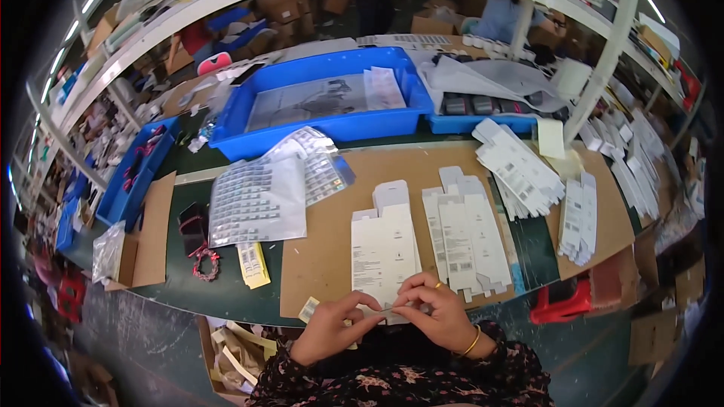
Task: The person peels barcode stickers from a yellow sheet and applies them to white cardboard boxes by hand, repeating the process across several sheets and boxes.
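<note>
Both hands meet at the table's near edge. Left hand (329, 326) and right hand (437, 309) have fingertips pinched together on a small thin strip (386, 309), which I can barely make out; I read it as a sticker or label, not sure. It sits over the bottom edge of a flat white carton (383, 245) lying on the brown board (332, 256).

Left palm covers part of a small yellow-white tag (308, 308). Lower body of the carton is hidden by the fingers.

Right of it: more flat white cartons (467, 237), barcoded, fanned in stacks. Left: clear label sheets (260, 200); a yellow slip (253, 264). Behind: blue tray (317, 68).
</note>
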The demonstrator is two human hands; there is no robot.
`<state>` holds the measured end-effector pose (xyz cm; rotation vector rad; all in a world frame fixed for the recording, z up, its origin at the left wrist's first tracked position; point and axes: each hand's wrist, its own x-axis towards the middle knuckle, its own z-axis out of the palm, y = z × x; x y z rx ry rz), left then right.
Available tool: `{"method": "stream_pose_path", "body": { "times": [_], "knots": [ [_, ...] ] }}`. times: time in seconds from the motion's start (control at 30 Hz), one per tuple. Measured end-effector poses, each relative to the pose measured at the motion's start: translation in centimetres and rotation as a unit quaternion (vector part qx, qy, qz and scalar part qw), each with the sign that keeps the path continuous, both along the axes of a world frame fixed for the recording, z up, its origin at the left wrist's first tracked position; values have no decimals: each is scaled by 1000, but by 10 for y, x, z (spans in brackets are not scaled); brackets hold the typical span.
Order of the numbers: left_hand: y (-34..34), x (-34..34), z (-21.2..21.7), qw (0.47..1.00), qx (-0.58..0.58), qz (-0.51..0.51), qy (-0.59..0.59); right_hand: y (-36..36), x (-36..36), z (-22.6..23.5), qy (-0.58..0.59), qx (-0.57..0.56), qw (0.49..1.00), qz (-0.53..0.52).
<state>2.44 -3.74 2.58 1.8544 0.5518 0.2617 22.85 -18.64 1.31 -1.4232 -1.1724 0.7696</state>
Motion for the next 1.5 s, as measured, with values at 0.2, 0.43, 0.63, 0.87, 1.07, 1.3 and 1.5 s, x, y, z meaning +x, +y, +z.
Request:
{"method": "stream_pose_path", "body": {
  "times": [0.2, 0.43, 0.63, 0.87, 1.07, 1.3, 1.5],
  "knots": [
    [-4, -9, 3, 1000, 0, 20, 15, 4, -3, -1, 14, 13, 1000, 11],
    [7, -9, 10, 1000, 17, 24, 9, 12, 2, 12, 11, 5, 1000, -6],
    [46, -22, 125, 987, 6, 131, -97, 14, 19, 25, -24, 26, 999, -25],
    [115, 15, 197, 946, 195, 212, -152, -6, 30, 29, 32, 55, 995, -78],
    [45, 5, 126, 996, 58, 67, 3, -22, 33, 26, 43, 57, 992, -104],
    [-4, 4, 46, 987, -126, 96, 27, 1, 26, 31, 83, 10, 994, -69],
    [-11, 21, 22, 979, -167, 112, -39, 9, 21, 23, 79, -27, 996, -41]
  ]
}}
